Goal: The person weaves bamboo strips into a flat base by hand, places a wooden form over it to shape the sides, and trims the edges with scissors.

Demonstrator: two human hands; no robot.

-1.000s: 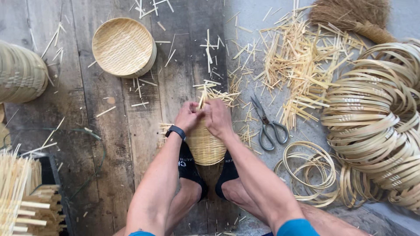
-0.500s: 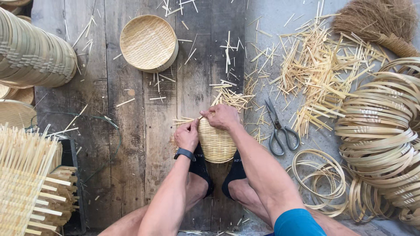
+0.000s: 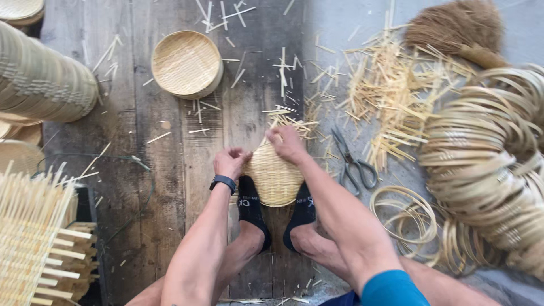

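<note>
Your left hand (image 3: 229, 162) and right hand (image 3: 289, 145) grip the small woven basket (image 3: 275, 178) between them, seemingly tight; scissors (image 3: 354, 164) lie just right.

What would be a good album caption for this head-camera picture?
Both hands, left hand and right hand, grip a small woven basket braced between black-socked feet, scissors beside.

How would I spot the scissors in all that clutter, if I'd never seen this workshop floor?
Start at the big heap of bamboo hoops on the right, then look toward the person's right hand. The scissors lie flat on the floor between them, beside the pile of pale bamboo offcuts. They are the only dark metal thing among all the straw-coloured material.
</note>
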